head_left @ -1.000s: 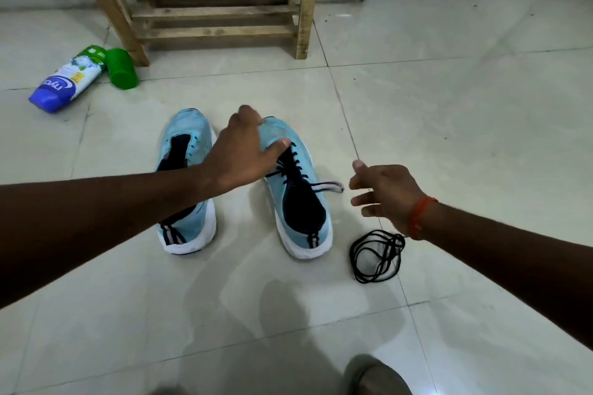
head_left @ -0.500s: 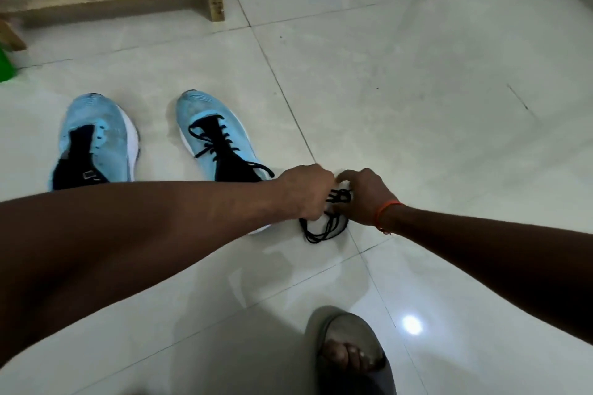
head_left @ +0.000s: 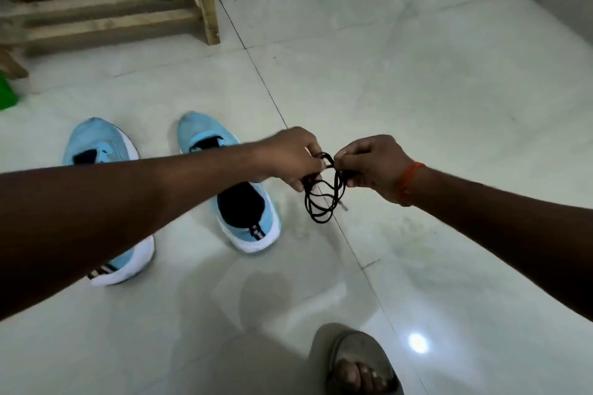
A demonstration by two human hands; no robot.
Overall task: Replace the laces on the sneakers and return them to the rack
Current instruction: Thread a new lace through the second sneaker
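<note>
Two light blue sneakers stand side by side on the tiled floor, toes pointing away from me. My left forearm crosses over the left sneaker (head_left: 96, 144) and the right sneaker (head_left: 247, 218) and hides their middles. A coiled black lace (head_left: 324, 199) hangs in the air to the right of the sneakers. My left hand (head_left: 292, 157) pinches its top from the left and my right hand (head_left: 372, 167), with an orange thread at the wrist, pinches it from the right. The loops dangle below both hands.
A wooden rack (head_left: 106, 13) stands at the back left against the wall. A green object (head_left: 6, 93) shows at the left edge. My foot in a sandal (head_left: 356, 362) rests at the bottom. Bare tiles stretch to the right.
Both hands lifted the black lace bundle off the floor and now hold it up in the air. A second ago my left hand rested on the right sneaker.
</note>
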